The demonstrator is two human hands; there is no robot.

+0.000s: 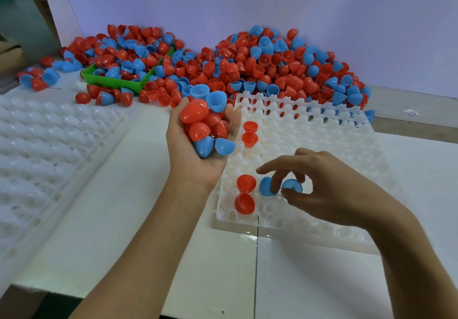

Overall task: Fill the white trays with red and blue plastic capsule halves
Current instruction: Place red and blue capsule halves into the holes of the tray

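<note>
**Blue half going into the tray's near row**

We see the left hand [198, 145] palm up over the tray's left edge, fingers cupped around a handful of red and blue capsule halves [207, 125]; the right hand [319, 189] is low over the white tray [309, 130], thumb and fingertips pinching a blue half [292, 186] at the near row; beside it sits another blue half [265, 186], then two red halves [245, 192] to its left; two more red ones [250, 132] sit further back; the big loose pile [272, 63] lies behind the tray, spilling over a green bin [111, 81]; a second white tray [49, 145] lies to our left.
</note>
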